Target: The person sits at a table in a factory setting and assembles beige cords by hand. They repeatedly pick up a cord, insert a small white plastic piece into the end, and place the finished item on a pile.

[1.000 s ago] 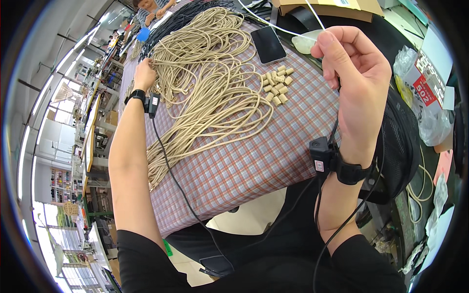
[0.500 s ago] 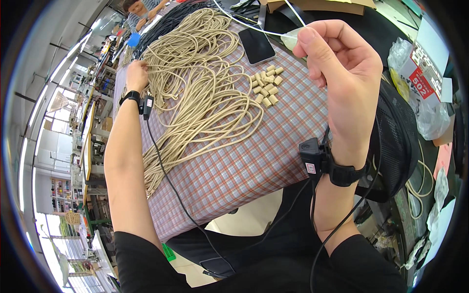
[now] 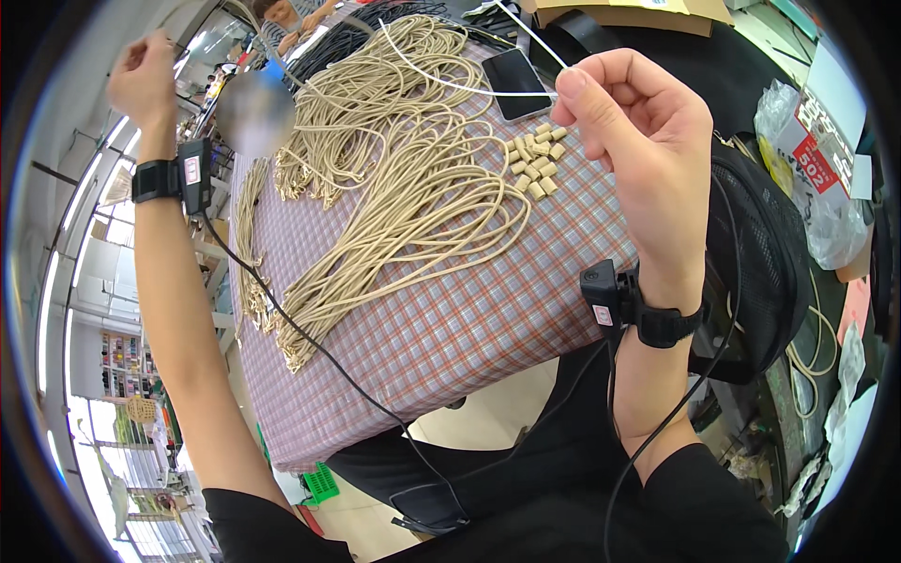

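While red labelling [image 3: 815, 158] shows, left hand [image 3: 145, 86] pinches beige cord [image 3: 256, 25], right hand [image 3: 648, 131] white cord [image 3: 497, 93].

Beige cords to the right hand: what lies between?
In the head view, short beige pieces lie on the cloth; white cord from the right hand crosses before the phone.

"What colour is the phone [image 3: 507, 71]?"

"Black across the screen, with a pale silvery edge."

"And the cloth [image 3: 450, 328] around it?"

"Checked: greyish lilac crossed by orange-red and white lines."

"The cords [image 3: 422, 220] to the phone's left?"

"Plain beige, while the bundle [image 3: 328, 52] beyond them, farther up and left of the phone, is black."

"The strand [image 3: 516, 94] passing in front of the phone?"

"Solid white."

"Those cylinders [image 3: 542, 150] on the phone's near side?"

"Beige, no pattern."

"And rightward of the phone?"

"A black mesh bag [image 3: 755, 263]; farther right, a white box [image 3: 815, 164] with a red panel."
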Motion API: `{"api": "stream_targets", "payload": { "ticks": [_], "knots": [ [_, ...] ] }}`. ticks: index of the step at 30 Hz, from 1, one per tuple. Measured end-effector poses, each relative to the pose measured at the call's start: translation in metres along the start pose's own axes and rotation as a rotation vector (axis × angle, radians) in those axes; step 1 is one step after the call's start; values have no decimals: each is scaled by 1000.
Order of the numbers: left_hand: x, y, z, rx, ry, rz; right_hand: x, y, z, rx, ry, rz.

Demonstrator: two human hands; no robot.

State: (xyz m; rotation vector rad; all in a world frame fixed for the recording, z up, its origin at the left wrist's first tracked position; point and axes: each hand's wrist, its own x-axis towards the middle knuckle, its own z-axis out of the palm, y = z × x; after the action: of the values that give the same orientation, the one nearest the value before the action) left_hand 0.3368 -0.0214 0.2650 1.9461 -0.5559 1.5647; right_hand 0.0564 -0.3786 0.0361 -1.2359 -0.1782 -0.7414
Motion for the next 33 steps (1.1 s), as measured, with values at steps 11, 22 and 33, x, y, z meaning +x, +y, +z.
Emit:
{"api": "stream_targets", "payload": {
  "ticks": [11, 22, 33],
  "knots": [
    [-41, 87, -58, -79, -210, 61, -4, 28, 24, -92, -30, 306],
    [-28, 140, -80, -9, -126, 88, -12, 29, 41, -121, 14, 210],
    [-19, 181, -95, -310, -197, -171, -11, 37, 46, -147, 230, 93]
  ]
}}
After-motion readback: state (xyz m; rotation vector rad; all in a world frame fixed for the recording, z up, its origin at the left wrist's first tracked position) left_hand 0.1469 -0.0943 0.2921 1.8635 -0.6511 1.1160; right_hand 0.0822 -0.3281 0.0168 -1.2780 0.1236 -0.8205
